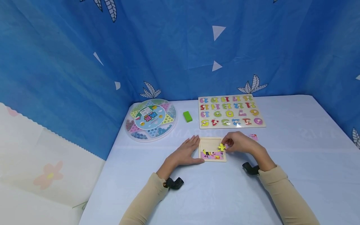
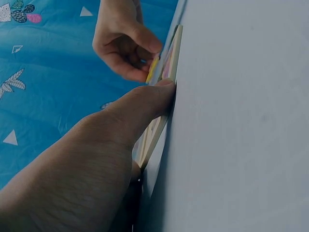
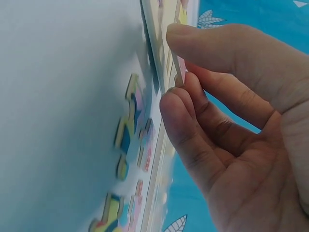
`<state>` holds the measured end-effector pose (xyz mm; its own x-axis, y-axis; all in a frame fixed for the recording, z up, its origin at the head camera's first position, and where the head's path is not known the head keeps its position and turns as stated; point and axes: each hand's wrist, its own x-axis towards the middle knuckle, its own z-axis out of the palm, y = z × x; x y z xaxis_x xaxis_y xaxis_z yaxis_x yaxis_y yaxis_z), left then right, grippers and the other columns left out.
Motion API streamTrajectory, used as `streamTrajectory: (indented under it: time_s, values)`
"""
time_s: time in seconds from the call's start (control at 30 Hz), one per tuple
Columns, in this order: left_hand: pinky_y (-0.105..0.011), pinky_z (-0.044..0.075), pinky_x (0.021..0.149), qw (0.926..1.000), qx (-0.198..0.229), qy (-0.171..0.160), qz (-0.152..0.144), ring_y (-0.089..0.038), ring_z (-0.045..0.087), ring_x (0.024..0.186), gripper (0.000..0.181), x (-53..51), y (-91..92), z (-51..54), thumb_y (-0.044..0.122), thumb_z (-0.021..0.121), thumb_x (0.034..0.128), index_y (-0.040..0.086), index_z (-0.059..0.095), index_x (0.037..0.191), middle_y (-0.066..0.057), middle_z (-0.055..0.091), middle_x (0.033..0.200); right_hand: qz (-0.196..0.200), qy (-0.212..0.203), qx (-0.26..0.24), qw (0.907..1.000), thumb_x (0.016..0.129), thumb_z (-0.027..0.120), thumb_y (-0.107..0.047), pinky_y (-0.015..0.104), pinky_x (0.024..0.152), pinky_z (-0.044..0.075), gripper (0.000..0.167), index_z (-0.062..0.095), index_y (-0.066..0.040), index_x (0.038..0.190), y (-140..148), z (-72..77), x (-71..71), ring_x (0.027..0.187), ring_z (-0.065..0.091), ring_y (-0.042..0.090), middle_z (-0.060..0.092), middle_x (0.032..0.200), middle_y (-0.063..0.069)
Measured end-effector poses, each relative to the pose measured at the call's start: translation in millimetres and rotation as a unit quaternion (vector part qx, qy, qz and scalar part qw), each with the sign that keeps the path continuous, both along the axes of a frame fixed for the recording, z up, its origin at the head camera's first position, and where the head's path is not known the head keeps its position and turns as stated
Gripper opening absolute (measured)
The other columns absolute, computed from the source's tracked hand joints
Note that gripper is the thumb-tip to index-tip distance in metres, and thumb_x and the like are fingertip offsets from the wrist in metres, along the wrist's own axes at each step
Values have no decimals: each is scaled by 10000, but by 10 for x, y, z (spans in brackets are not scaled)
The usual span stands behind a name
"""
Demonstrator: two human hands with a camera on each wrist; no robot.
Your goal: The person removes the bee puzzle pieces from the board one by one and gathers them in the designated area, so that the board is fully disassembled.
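Yellow-and-pink jigsaw piece (image 1: 222, 147): thin, flat, knobbed outline, pale cut edge. Clamped between thumb and fingertips of the right hand (image 1: 242, 143), at the right side of the puzzle tray (image 1: 209, 144); whether it touches the tray, cannot tell.

Tray lies just left of that grip: pale smooth wood, squarish, raised rim. Strip nearest the person is filled with glossy pink print, a black-and-yellow bee on it; bare wood beyond.

Left hand (image 1: 184, 154), across the tray from the pinch: fingers extended and apart from the thumb, fingertips at the far left corner, thumb pressing the near left corner.

Loose pieces (image 3: 126, 133) lie right of the grip on white cloth (image 1: 213, 193), thick-edged, curvy, partly blurred.

Beyond the grip: flat wooden number board (image 1: 260, 125), rounded, brightly coloured numerals. Farther left, a small green block (image 1: 187, 116), oblong, then a round clear-rimmed case (image 1: 152, 118) with beads in its compartments. Behind all, creased blue curtain (image 1: 180, 47), white triangles and line-drawn leaves.
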<state>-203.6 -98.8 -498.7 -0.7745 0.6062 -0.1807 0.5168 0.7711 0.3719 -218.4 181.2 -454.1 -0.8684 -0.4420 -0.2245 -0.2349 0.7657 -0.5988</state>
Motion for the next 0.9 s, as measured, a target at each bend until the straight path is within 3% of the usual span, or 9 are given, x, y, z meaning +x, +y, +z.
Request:
streamTrajectory:
  time_s: [0.53, 0.9]
  values:
    - [-356, 79, 1262, 10000, -1, -54, 38, -136, 5, 1535, 1010, 2, 11, -24, 680, 536, 863, 102, 105, 1570, -12, 54, 1658, -83, -4, 18, 10000, 754, 823, -103, 253, 699, 515, 288, 718, -83, 1021, 190, 48, 30, 796, 534, 169, 641, 898, 27]
    - [-362, 84, 1262, 10000, -43, -61, 12, -146, 10, 1535, 1012, -7, 3, -15, 679, 534, 864, 94, 104, 1569, -23, 57, 1657, -183, 73, 144, 9997, 751, 821, -102, 243, 689, 514, 284, 726, -67, 1016, 363, 53, 135, 785, 531, 161, 643, 894, 26]
